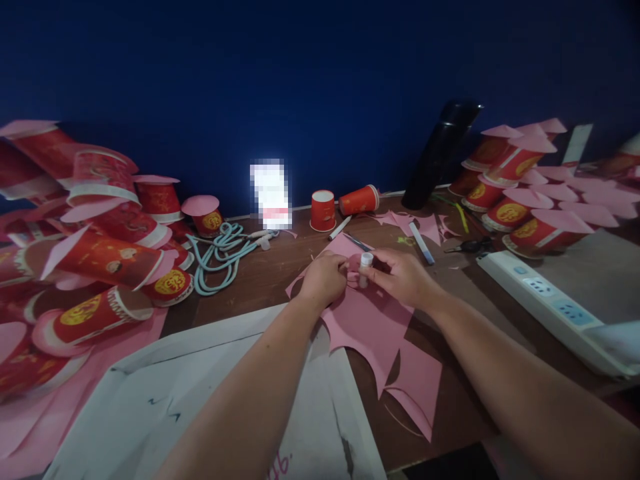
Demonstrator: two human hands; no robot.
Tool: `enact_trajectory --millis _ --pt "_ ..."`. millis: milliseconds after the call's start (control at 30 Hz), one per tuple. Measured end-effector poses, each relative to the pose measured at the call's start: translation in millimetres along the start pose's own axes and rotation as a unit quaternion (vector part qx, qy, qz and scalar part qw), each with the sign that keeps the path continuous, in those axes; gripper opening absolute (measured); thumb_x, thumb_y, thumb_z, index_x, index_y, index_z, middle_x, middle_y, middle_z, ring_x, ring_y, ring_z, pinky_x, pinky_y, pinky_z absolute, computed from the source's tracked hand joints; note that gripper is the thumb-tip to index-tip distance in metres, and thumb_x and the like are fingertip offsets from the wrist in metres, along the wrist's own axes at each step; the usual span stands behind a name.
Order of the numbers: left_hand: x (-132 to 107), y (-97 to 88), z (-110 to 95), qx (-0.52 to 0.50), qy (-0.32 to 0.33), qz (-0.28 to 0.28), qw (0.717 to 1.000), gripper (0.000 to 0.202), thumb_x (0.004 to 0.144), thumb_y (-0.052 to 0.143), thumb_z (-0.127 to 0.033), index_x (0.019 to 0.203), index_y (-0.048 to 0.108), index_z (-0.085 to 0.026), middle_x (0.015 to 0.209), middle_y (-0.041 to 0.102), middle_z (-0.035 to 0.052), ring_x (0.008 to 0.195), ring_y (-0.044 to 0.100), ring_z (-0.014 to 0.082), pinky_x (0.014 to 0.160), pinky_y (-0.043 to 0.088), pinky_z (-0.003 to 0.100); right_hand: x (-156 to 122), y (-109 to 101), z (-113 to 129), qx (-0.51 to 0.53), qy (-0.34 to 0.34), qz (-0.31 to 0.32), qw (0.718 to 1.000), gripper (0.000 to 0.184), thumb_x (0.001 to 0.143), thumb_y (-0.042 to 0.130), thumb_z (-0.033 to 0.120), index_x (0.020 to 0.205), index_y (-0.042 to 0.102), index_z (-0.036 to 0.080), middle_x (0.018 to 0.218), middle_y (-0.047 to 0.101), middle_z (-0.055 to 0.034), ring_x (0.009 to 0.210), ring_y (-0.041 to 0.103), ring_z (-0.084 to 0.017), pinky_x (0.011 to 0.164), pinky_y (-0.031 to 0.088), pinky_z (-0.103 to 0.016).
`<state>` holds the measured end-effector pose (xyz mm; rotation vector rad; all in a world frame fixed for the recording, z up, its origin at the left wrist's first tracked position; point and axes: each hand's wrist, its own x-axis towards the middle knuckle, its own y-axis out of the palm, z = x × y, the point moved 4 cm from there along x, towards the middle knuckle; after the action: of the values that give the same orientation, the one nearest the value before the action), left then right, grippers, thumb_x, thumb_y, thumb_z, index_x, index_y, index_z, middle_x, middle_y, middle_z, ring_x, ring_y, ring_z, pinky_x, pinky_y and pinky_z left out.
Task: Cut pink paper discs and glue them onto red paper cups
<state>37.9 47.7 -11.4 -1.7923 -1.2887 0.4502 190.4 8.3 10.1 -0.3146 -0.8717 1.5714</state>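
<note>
My right hand [400, 273] is closed around a small white glue stick [367, 259], held upright above the pink paper. Close beside it, the fingers of my left hand [324, 277] are curled in a pinch at the edge of a small pink paper piece [354, 261]; part of that piece is hidden by the fingers. Under both hands lies a cut-up pink paper sheet [373, 320] with curved notches along its sides. Scissors [356, 241] rest just behind the hands, partly covered.
Red paper cups with pink paper tops are heaped at left [107, 257] and right [520, 210]. Behind the hands stand a red cup [323, 212], a lit phone [273, 193] and a black flask [440, 153]. A blue cord [215, 260], power strip [555, 307] and white board [200, 387] surround the work area.
</note>
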Motion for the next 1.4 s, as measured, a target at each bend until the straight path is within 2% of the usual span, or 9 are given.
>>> enact_trajectory --millis 133,300,700,967,1067,1167,1233,1300,1400 --pt "-0.1 0.2 -0.2 -0.002 0.008 0.001 1.000 0.024 0.086 0.047 -0.019 0.068 0.063 -0.018 0.078 0.060 0.0038 0.079 0.055 0.0167 0.072 0.041 0.028 -1.7 3.5 -0.8 0.037 0.014 0.040 0.998 0.026 0.086 0.059 0.042 0.094 0.068 0.020 0.080 0.069 -0.0022 0.063 0.061 -0.015 0.062 0.045 -0.027" --pt "-0.6 0.7 1.1 -0.009 -0.001 0.002 1.000 0.021 0.084 0.048 -0.018 0.072 0.065 -0.019 0.081 0.062 0.0046 0.080 0.056 0.0178 0.072 0.040 0.029 1.6 -0.8 -1.8 -0.022 -0.018 -0.045 0.999 0.022 0.088 0.058 0.038 0.093 0.069 0.020 0.089 0.070 -0.0042 0.079 0.063 -0.019 0.071 0.045 -0.029" --pt "-0.7 -2.5 -2.2 0.000 -0.001 0.008 1.000 0.024 0.087 0.047 -0.022 0.077 0.069 -0.019 0.084 0.064 0.0057 0.083 0.057 0.0191 0.073 0.041 0.030 2.9 -0.6 0.9 0.001 -0.038 -0.046 0.998 0.022 0.088 0.058 0.036 0.099 0.070 0.022 0.097 0.071 -0.0050 0.087 0.064 -0.020 0.079 0.045 -0.030" --pt "-1.0 -1.8 -4.1 0.005 0.007 0.006 1.000 0.023 0.085 0.048 -0.019 0.073 0.068 -0.019 0.083 0.064 0.0057 0.084 0.057 0.0184 0.076 0.043 0.028 0.2 -0.7 -2.9 0.102 0.048 0.027 0.993 0.029 0.085 0.058 0.046 0.084 0.067 0.018 0.076 0.069 -0.0048 0.067 0.061 -0.017 0.062 0.048 -0.027" --pt "-1.6 -3.0 -4.7 0.008 0.001 0.004 1.000 0.023 0.086 0.048 -0.022 0.080 0.070 -0.019 0.087 0.065 0.0061 0.084 0.058 0.0190 0.076 0.044 0.029 4.7 -13.2 -19.5 0.214 0.109 -0.080 0.967 0.033 0.079 0.065 0.049 0.090 0.064 0.019 0.076 0.067 -0.0033 0.063 0.061 -0.015 0.059 0.051 -0.027" --pt "-1.9 -3.4 -5.0 0.009 0.001 0.006 1.000 0.025 0.087 0.047 -0.023 0.082 0.071 -0.019 0.087 0.066 0.0060 0.086 0.058 0.0192 0.078 0.044 0.029 7.9 -30.9 -46.2 0.292 0.171 -0.254 0.906 0.032 0.071 0.070 0.045 0.086 0.059 0.020 0.073 0.063 -0.0006 0.061 0.061 -0.014 0.062 0.054 -0.030" --pt "-1.8 -3.0 -4.9 0.015 0.005 0.007 1.000 0.026 0.087 0.046 -0.023 0.079 0.070 -0.019 0.085 0.065 0.0059 0.085 0.058 0.0191 0.078 0.043 0.029 9.5 -37.6 -61.8 0.303 0.190 -0.299 0.885 0.029 0.066 0.073 0.040 0.079 0.055 0.021 0.074 0.063 -0.0013 0.064 0.063 -0.017 0.066 0.055 -0.033" --pt "-1.8 -2.5 -4.5 0.020 0.008 0.006 1.000 0.025 0.087 0.047 -0.022 0.077 0.070 -0.018 0.084 0.064 0.0057 0.084 0.057 0.0187 0.078 0.043 0.029 9.9 -41.8 -72.4 0.239 0.210 -0.301 0.899 0.027 0.063 0.073 0.036 0.074 0.054 0.021 0.073 0.063 -0.0029 0.068 0.063 -0.020 0.067 0.053 -0.036" --pt "-2.0 -1.9 -4.1 0.020 0.011 0.001 1.000 0.024 0.087 0.047 -0.022 0.077 0.069 -0.018 0.083 0.064 0.0051 0.083 0.057 0.0182 0.076 0.043 0.028 7.2 -45.8 -76.2 0.019 0.234 -0.274 0.933 0.022 0.062 0.072 0.034 0.069 0.056 0.021 0.071 0.061 -0.0041 0.072 0.060 -0.022 0.068 0.049 -0.037"
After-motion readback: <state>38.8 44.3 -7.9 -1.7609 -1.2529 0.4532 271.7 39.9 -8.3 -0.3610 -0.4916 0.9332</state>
